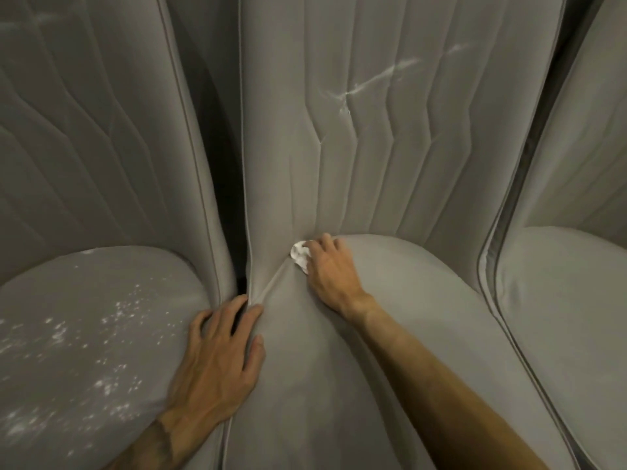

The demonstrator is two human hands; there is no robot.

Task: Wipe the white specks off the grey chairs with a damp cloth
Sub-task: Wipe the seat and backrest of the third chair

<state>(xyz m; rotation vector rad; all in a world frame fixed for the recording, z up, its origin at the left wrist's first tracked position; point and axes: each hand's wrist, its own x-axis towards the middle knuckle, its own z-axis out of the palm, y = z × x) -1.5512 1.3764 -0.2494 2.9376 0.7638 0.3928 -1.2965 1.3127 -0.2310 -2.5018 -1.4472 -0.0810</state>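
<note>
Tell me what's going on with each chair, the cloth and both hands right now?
Left chair seat: covered in white specks.
Middle chair seat: looks clean.
Middle chair back: white streaks on it.
Right chair seat: no specks seen.
Cloth: scrunched, pressed into the crease of the middle chair.
Right hand: gripping the cloth.
Left hand: spread flat, bridging the left and middle seats.

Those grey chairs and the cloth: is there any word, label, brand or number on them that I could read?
None. The grey chairs show only stitched seams and white marks. The white cloth under the right hand is plain. The left forearm has a dark marking, too blurred to read.
</note>
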